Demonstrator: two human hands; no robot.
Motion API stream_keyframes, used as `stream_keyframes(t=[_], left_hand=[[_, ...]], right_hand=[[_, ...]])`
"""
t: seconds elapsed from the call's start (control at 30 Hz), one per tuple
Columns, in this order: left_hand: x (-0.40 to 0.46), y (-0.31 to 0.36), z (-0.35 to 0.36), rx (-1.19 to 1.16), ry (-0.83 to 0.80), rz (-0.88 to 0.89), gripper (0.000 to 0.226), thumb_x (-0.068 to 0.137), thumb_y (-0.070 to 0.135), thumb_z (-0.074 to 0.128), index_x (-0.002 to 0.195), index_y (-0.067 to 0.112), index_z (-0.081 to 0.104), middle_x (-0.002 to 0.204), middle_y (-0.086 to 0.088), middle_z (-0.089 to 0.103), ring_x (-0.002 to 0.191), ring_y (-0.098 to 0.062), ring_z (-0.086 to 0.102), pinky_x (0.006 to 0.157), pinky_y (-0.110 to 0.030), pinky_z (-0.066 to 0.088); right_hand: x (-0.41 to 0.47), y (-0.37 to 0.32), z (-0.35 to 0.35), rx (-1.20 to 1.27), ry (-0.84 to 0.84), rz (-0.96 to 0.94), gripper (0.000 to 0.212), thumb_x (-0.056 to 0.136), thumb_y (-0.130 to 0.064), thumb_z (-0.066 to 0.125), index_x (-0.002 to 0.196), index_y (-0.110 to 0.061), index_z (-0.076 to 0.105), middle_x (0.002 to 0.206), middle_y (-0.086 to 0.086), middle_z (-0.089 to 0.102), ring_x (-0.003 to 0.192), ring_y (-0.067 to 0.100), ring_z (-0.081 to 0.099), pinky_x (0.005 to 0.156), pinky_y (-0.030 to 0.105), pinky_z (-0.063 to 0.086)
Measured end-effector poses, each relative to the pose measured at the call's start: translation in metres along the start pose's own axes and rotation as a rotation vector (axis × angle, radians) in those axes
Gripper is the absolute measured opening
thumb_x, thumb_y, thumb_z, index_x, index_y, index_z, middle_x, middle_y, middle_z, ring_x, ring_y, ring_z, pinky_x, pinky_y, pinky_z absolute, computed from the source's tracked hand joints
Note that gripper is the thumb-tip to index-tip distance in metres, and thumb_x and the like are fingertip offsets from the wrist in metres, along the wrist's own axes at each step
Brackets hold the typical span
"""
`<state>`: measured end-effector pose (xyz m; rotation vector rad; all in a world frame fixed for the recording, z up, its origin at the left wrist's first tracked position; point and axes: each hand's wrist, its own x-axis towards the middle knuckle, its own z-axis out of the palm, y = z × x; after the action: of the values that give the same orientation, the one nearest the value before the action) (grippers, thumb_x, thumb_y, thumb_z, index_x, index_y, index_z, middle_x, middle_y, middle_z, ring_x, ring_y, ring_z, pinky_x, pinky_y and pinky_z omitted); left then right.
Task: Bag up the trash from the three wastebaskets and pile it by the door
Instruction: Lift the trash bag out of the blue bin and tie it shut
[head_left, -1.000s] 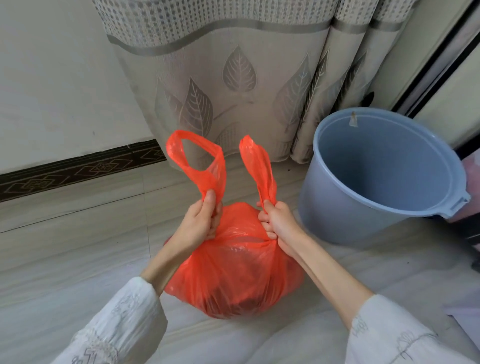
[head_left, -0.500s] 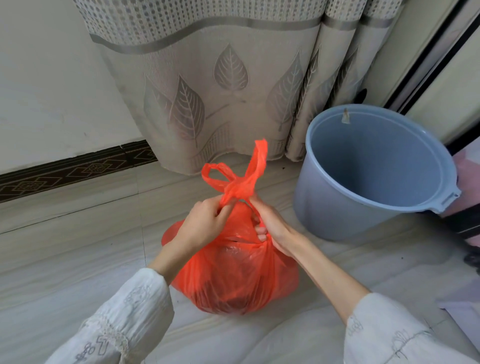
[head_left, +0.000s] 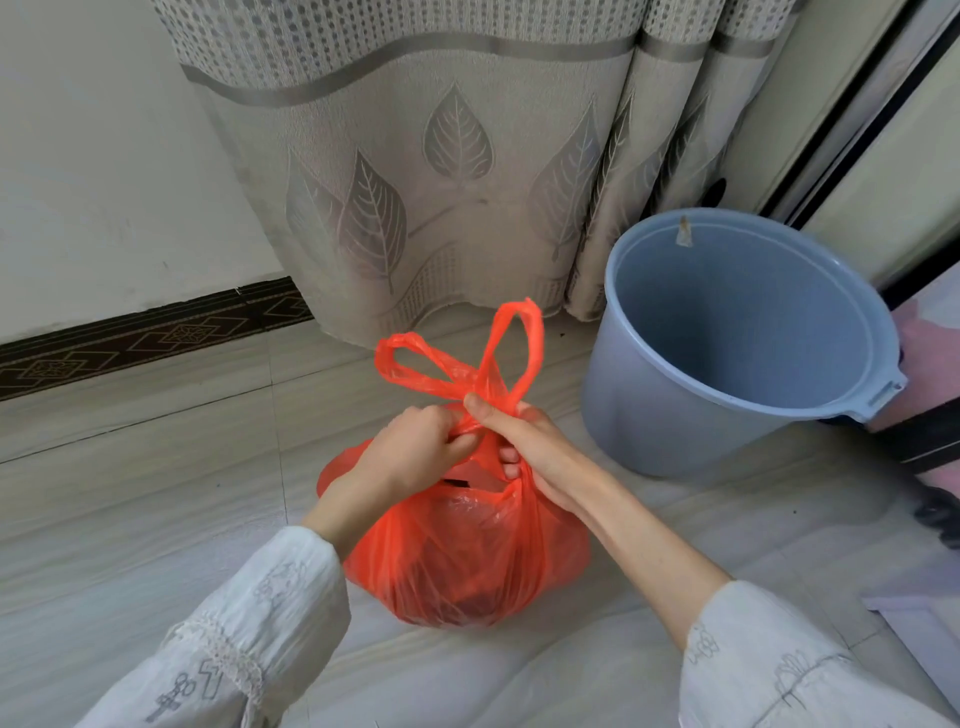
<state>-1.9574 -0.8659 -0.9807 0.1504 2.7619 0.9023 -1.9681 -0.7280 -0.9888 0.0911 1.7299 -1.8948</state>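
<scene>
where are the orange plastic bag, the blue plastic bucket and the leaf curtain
orange plastic bag (head_left: 467, 561), head view, bulging front
blue plastic bucket (head_left: 675, 415), head view, outer wall
leaf-patterned curtain (head_left: 457, 140), head view, leaf print

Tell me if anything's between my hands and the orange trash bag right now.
Nothing visible. Both the left hand and the right hand already grip the orange bag at its crossed handles. The blue wastebasket stands off to the right, apart from it.
</scene>
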Motion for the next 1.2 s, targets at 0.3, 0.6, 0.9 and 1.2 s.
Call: stream_keyframes(t=[0.3, 0.6, 0.9, 1.2], left_hand=[[-0.01, 0.003, -0.008, -0.587, -0.225, -0.1, 0.044, 0.091, 0.026, 0.05, 0.054, 0.004, 0.058, 0.035, 0.01, 0.033, 0.038, -0.006, 0.026, 0.046, -0.024, 0.027], [-0.009, -0.015, -0.029, -1.249, -0.39, -0.406, 0.028, 0.085, 0.026, 0.042, 0.06, 0.016, 0.034, 0.037, 0.007, 0.027, 0.032, -0.008, 0.026, 0.039, -0.016, 0.039], [-0.013, -0.012, -0.033, -0.759, -0.453, -0.156, 0.032, 0.073, 0.032, 0.069, 0.092, 0.008, 0.06, 0.069, -0.006, 0.053, 0.059, -0.015, 0.042, 0.053, -0.021, 0.037], [-0.009, -0.012, -0.024, -0.191, 0.102, -0.102, 0.022, 0.08, 0.012, 0.06, 0.101, 0.018, 0.056, 0.052, 0.0, 0.058, 0.032, -0.004, 0.049, 0.044, -0.012, 0.041]], right_hand=[[0.009, -0.009, -0.002, 0.483, 0.067, 0.122, 0.042, 0.096, -0.025, 0.038, 0.059, -0.014, 0.053, 0.033, -0.005, 0.034, 0.026, 0.004, 0.029, 0.033, 0.014, 0.025], [0.004, -0.015, -0.001, -0.345, 0.169, -0.011, 0.038, 0.093, -0.028, 0.046, 0.056, -0.02, 0.042, 0.044, -0.001, 0.041, 0.032, 0.004, 0.036, 0.042, 0.023, 0.029], [0.0, -0.016, 0.001, -0.333, 0.294, -0.091, 0.025, 0.083, -0.009, 0.058, 0.061, -0.019, 0.063, 0.036, -0.007, 0.049, 0.034, 0.004, 0.043, 0.042, 0.02, 0.035], [0.003, -0.022, -0.008, 0.369, 0.075, -0.088, 0.028, 0.081, 0.015, 0.046, 0.071, -0.006, 0.062, 0.058, 0.001, 0.069, 0.055, 0.009, 0.064, 0.06, 0.017, 0.05]])
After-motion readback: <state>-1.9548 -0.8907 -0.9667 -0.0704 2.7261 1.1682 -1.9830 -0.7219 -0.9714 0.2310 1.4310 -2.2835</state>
